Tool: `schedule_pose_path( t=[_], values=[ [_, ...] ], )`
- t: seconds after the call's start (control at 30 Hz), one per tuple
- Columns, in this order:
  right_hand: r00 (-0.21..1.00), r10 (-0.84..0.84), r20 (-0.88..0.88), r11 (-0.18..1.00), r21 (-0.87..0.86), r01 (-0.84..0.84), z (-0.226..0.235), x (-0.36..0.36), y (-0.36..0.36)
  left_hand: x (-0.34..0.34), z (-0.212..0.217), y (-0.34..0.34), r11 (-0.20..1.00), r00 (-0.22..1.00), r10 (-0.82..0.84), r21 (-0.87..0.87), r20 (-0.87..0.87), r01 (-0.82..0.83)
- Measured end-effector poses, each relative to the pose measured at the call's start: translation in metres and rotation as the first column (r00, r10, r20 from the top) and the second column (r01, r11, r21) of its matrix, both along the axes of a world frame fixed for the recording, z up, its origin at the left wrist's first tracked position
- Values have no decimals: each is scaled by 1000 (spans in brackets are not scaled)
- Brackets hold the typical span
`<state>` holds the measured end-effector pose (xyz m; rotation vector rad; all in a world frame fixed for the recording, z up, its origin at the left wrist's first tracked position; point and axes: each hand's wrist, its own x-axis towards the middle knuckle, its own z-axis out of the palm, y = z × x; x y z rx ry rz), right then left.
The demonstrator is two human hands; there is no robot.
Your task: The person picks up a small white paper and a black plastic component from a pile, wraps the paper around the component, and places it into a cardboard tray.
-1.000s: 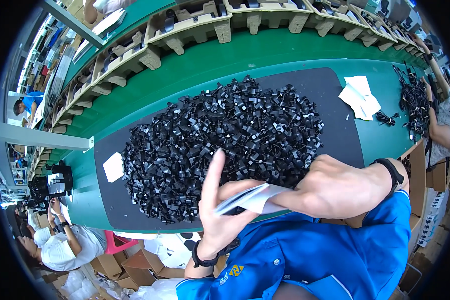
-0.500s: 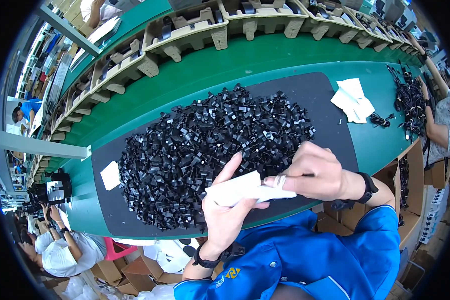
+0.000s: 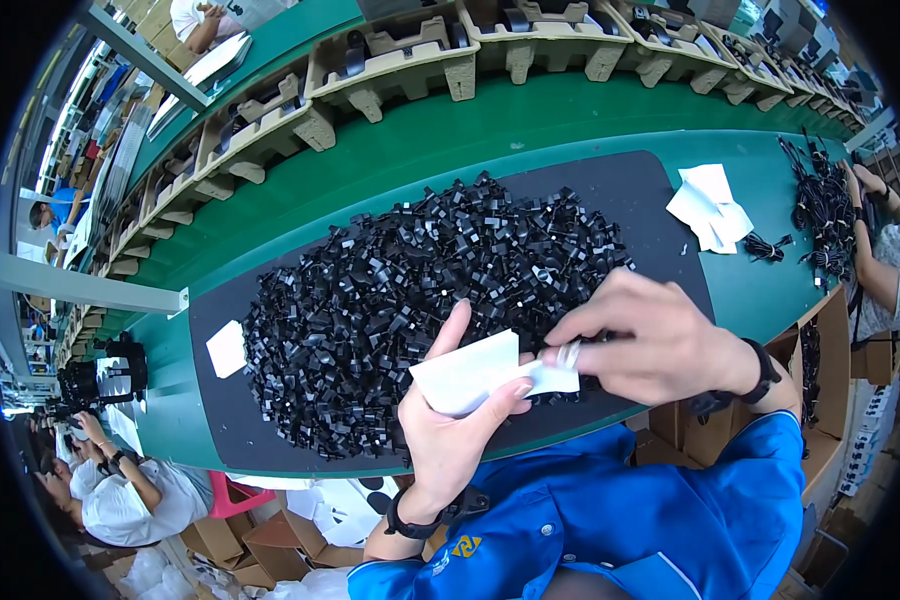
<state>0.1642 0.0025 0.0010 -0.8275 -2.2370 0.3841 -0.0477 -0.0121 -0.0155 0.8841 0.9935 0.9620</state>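
My left hand [image 3: 440, 440] grips a white folded sheet [image 3: 465, 372], with the thumb across its front. A smaller white flap [image 3: 552, 379] sticks out to the right of it. Beside that flap, my right hand [image 3: 660, 345] is curled with fingers pinched together, slightly smeared by motion. A whitish, see-through bit [image 3: 568, 356] shows at its fingertips; whether it is held or wrapped round a finger I cannot tell. Behind both hands lies a large heap of small black plastic connector-like pieces [image 3: 420, 270] on a dark mat [image 3: 610, 175].
White sheets [image 3: 710, 208] lie at the mat's right, another white sheet [image 3: 226, 350] at its left. Bundled black cables [image 3: 820, 215] are near a co-worker at the far right. Moulded cardboard trays [image 3: 395, 75] line the back. An open carton [image 3: 825, 390] stands by my right arm.
My right hand has shifted slightly right and its fingers have come off the white flap. The left hand keeps its hold on the sheet, now tilted a little more toward me.
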Motion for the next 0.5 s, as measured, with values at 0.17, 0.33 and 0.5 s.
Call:
schedule_pose_path(
  t=[0.17,0.33,0.5],
  values=[
    [995,95,-34,888,-448,-100,3,2,6,-1,0,-12,989,992,-34,139,-121,51],
    [975,222,-22,890,-405,-211,8,-8,15,-9,-11,-18,905,984,-1,418,-179,77],
    [938,322,126,842,-492,-223,27,-27,43,-25,-3,12,963,956,-93,217,-279,157]
  ],
)
